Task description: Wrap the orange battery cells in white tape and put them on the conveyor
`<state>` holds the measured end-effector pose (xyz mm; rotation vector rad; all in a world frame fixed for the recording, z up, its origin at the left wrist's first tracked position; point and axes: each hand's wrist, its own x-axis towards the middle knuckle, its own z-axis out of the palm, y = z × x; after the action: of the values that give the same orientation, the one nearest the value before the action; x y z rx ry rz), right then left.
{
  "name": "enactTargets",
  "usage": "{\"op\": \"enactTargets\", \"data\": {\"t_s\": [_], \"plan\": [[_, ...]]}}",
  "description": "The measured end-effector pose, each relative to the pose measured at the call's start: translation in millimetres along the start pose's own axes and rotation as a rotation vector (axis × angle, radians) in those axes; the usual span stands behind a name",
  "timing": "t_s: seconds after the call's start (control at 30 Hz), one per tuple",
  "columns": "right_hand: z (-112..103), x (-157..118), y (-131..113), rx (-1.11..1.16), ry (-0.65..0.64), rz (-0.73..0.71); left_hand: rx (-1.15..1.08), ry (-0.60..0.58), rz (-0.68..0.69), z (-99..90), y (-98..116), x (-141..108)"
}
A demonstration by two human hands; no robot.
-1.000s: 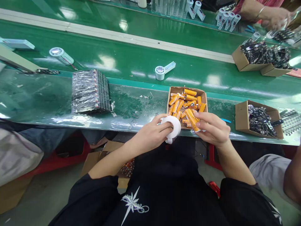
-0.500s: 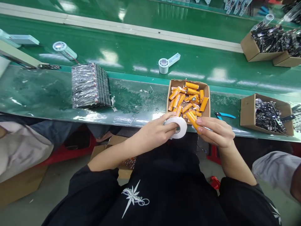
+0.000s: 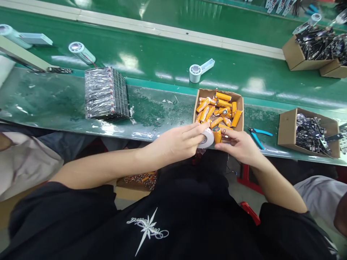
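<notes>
My left hand (image 3: 180,142) is closed on a roll of white tape (image 3: 206,138), its fingers over the roll's left side. Just right of the roll, an orange battery (image 3: 217,135) stands nearly upright, its round end facing up. My right hand (image 3: 238,145) grips this battery between thumb and fingers. The battery and the roll are side by side, close or touching; I cannot tell which. Directly behind both hands, a cardboard box (image 3: 240,104) holds several orange batteries lying in different directions.
Blue-handled pliers (image 3: 258,136) lie right of the battery box. Farther right is a box of black circuit boards (image 3: 287,128). A stack of wrapped boards (image 3: 100,94) stands left. A light-blue fan (image 3: 195,73) sits behind the box. People's sleeves (image 3: 29,162) show at both sides.
The battery in my right hand has turned from slanted to nearly upright and moved left against the roll. My left hand has shifted over the roll, which now sits slightly higher in view.
</notes>
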<state>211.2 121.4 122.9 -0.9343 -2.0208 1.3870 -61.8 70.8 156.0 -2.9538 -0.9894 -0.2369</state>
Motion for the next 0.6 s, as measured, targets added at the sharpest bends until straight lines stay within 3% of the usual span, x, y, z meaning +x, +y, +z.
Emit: {"op": "enactTargets", "data": {"t_s": [0.1,0.2,0.27,0.37,0.43,0.5,0.6], "plan": [[-25.2,24.9,-23.9,-0.274,-0.124,0.026,-0.041,-0.058,0.003,-7.1,-1.1,8.5],[-34.4,39.4,-29.0,-0.258,-0.169,0.053,-0.024,-0.065,-0.029,-8.9,1.3,17.3],[-19.9,39.7,-18.5,-0.049,0.014,0.048,0.032,-0.023,-0.091,-7.1,4.9,21.7],[29.5,31.3,8.5,0.302,0.542,-0.071,0.108,0.116,-0.191,4.4,12.9,24.3],[67.5,26.2,25.3,0.408,0.840,-0.157,0.138,0.241,-0.238,19.3,20.0,24.2],[96.8,24.9,35.8,0.415,0.984,-0.200,0.150,0.344,-0.287,36.9,28.7,24.1],[106.0,27.5,34.7,0.388,0.936,-0.183,0.137,0.423,-0.385,54.4,45.7,23.5]]}}
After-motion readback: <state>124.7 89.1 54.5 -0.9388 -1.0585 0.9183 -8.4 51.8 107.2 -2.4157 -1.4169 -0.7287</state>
